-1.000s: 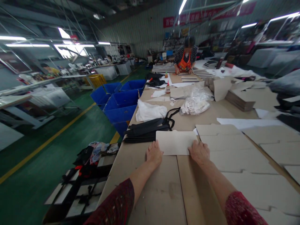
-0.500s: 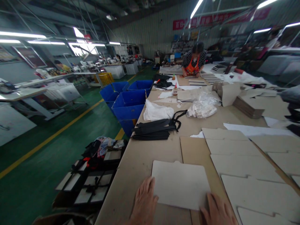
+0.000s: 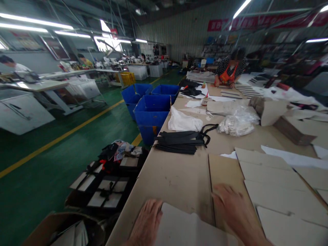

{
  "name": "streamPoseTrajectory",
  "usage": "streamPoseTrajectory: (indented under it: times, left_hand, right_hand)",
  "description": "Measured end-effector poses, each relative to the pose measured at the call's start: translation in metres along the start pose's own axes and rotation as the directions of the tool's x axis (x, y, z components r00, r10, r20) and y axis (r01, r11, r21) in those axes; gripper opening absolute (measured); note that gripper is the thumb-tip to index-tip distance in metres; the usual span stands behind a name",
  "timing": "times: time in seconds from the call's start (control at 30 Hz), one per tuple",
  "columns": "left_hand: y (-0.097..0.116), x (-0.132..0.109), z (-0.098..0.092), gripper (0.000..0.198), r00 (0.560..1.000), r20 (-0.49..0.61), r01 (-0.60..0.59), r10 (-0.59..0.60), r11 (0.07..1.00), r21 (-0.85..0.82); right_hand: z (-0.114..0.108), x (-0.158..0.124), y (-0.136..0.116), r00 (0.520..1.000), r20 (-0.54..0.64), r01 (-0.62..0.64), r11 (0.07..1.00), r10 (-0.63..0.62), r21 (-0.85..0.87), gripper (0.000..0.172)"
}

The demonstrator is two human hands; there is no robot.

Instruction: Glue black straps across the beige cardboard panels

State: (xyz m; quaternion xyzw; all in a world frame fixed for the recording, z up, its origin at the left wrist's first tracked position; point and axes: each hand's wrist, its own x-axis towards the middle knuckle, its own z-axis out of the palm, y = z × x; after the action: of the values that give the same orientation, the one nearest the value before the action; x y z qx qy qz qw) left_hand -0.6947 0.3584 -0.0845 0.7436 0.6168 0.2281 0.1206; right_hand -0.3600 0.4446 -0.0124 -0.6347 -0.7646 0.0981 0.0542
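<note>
A grey-beige cardboard sheet [image 3: 184, 227] with a small step in its far edge lies low in view, cut off by the bottom of the picture. My left hand [image 3: 148, 218] is closed at the sheet's left edge, fingers together, thumb side against it. My right hand [image 3: 232, 208] is beyond the sheet's right part, over a brown board [image 3: 225, 167] on the table. Its fingers are stretched out and smeared by motion, with nothing seen in them. Right of that hand, similar cardboard sheets [image 3: 279, 194] lie overlapping in rows.
Black fabric strips [image 3: 176, 141], a white plastic bag [image 3: 184, 119] and a clear bag [image 3: 239, 121] lie farther up the table [image 3: 164, 174]. Blue bins [image 3: 152, 114] and boxes with tied bundles [image 3: 105, 194] stand left. A person [image 3: 228, 73] works at the far end.
The view has turned left. The cardboard sheet has come nearer to me with my left hand at its edge. My right hand has left the sheet and reached forward.
</note>
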Motion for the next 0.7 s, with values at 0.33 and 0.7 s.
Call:
streamPoseTrajectory:
  times: [0.33,0.7]
  left_hand:
    - [-0.006,0.002,0.001,0.027,0.988,-0.124,-0.08,0.094,0.99,0.112]
    - [0.002,0.007,-0.002,0.019,1.0,0.007,-0.011,0.01,1.0,0.027]
  right_hand:
    - [0.015,0.253,-0.015,0.996,-0.059,0.051,0.974,-0.065,-0.219,0.045]
    - [-0.045,0.284,-0.016,0.976,0.029,0.216,0.948,-0.216,-0.232,0.022]
